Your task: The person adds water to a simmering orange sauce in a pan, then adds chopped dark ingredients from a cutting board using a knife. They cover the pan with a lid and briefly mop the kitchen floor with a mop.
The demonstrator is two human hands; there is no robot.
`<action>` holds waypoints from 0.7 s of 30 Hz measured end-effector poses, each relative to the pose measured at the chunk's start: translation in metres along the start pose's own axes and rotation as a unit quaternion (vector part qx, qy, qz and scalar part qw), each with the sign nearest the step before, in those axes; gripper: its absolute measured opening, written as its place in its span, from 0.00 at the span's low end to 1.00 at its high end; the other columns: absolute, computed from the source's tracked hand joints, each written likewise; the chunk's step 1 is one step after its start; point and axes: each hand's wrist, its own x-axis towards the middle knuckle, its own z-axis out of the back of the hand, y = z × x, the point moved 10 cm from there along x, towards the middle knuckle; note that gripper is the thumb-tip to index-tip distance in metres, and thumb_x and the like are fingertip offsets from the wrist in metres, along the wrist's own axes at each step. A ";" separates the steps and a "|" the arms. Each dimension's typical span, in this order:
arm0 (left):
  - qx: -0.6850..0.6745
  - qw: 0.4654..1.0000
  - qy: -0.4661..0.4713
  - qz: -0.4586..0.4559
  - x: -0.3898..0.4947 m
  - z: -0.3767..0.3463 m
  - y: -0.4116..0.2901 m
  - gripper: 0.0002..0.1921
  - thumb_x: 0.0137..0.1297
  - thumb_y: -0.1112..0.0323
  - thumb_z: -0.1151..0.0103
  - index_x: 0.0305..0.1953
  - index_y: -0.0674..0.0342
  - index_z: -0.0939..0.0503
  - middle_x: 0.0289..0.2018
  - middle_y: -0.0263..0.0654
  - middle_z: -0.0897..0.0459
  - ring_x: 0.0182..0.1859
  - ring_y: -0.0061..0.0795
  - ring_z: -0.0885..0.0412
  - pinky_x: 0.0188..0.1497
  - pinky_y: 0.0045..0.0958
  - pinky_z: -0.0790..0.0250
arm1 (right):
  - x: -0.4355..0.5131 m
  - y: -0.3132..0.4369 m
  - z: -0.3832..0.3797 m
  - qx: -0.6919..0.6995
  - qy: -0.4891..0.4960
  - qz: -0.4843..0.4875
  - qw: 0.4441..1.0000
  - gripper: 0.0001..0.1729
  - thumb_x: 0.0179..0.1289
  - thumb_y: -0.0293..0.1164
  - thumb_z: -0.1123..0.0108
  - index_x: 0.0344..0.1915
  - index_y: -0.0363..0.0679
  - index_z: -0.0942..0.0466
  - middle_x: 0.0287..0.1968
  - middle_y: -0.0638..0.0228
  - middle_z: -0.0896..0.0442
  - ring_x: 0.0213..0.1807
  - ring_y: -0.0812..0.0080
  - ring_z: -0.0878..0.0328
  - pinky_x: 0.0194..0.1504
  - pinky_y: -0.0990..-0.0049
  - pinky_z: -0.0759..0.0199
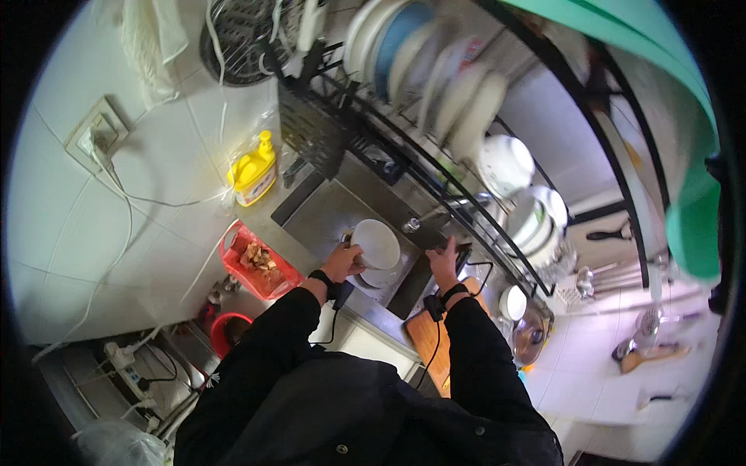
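A white bowl (376, 244) is tilted over the stainless steel sink (326, 212), its rim pinched in my left hand (342, 263). Beneath it lies another pale dish (382, 276), partly hidden. My right hand (444, 265) is raised at the sink's right side, fingers spread, near the faucet (412, 225); no held object shows in it. Both wrists wear black straps with cabled devices.
A black dish rack (431, 166) with plates and bowls stands behind the sink. Left are a yellow detergent bottle (255, 172) and a red basket (280, 285) with scraps. A wooden cutting board (431, 338) lies at the right.
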 end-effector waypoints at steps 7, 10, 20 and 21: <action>0.005 1.000 0.025 -0.004 0.016 -0.014 -0.007 0.23 0.59 0.60 0.39 0.54 0.60 0.30 0.43 0.35 0.27 0.42 0.30 0.23 0.44 0.37 0.19 | 0.055 0.031 -0.008 0.158 0.000 -0.011 0.987 0.50 0.57 0.21 0.39 0.76 0.33 0.54 0.64 0.55 0.32 0.56 0.66 0.28 0.53 0.71 0.30; 0.005 0.999 0.049 0.010 0.025 -0.020 -0.003 0.30 0.58 0.61 0.38 0.61 0.60 0.35 0.46 0.38 0.28 0.43 0.31 0.23 0.47 0.39 0.19 | 0.067 0.019 -0.005 0.016 0.003 -0.027 1.000 0.45 0.59 0.23 0.38 0.73 0.31 0.48 0.63 0.54 0.30 0.55 0.64 0.26 0.52 0.70 0.30; -0.009 0.998 0.058 0.039 0.048 -0.024 0.013 0.37 0.57 0.62 0.37 0.67 0.61 0.41 0.49 0.43 0.27 0.46 0.38 0.21 0.48 0.41 0.18 | 0.076 -0.011 -0.001 -0.117 -0.004 -0.030 0.993 0.23 0.56 0.22 0.38 0.53 0.33 0.27 0.43 0.65 0.20 0.45 0.71 0.24 0.44 0.74 0.30; -0.007 0.997 0.064 0.035 0.049 -0.026 0.014 0.37 0.57 0.62 0.37 0.67 0.61 0.41 0.49 0.43 0.27 0.46 0.38 0.21 0.48 0.41 0.18 | 0.075 -0.011 -0.002 -0.075 -0.002 -0.033 0.997 0.21 0.56 0.21 0.39 0.51 0.34 0.27 0.42 0.66 0.20 0.45 0.72 0.24 0.45 0.74 0.30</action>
